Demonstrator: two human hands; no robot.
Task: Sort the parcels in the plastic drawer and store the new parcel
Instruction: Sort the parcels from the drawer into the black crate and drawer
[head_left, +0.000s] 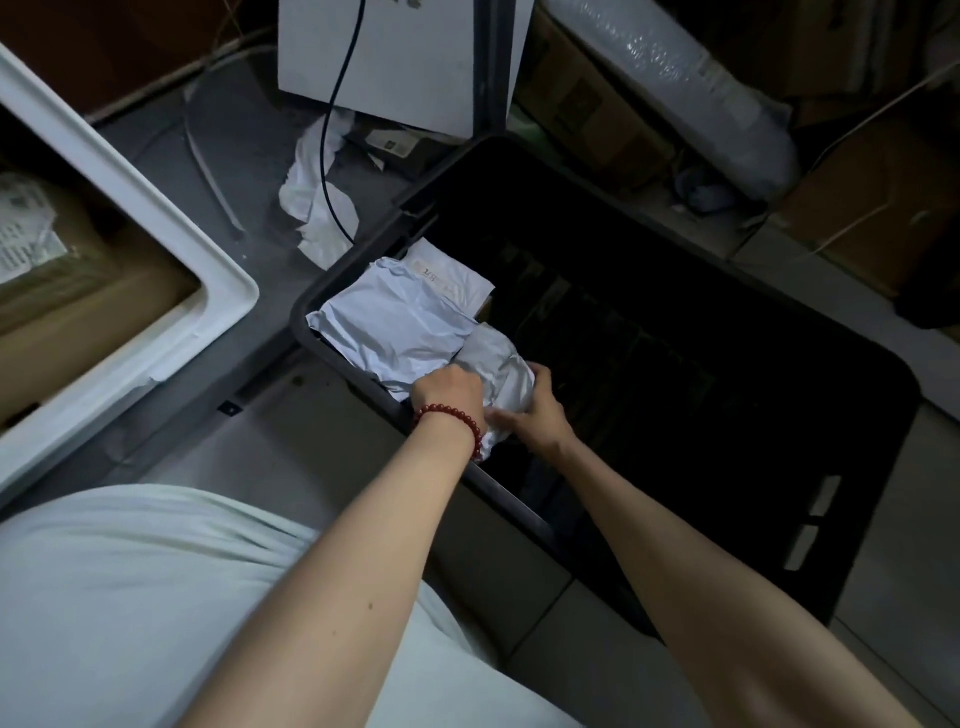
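Note:
A dark plastic drawer (810, 332) lies open on the floor, its inside mostly in shadow. In its near left corner lie grey-white parcels: a flat one (395, 322) on top of a labelled one (447, 270), and a rounder one (501, 374) beside them. My left hand (449, 392), with a red bead bracelet on the wrist, grips the near left side of the rounder parcel. From the right, my right hand (537, 413) holds the same parcel with its fingers curled around it.
A white foam box (130, 192) with cardboard inside stands at the left. Crumpled white paper (317, 208) and a black cable (332, 156) lie behind the drawer. Cardboard boxes (878, 208) and a bubble-wrap roll (691, 88) crowd the back right.

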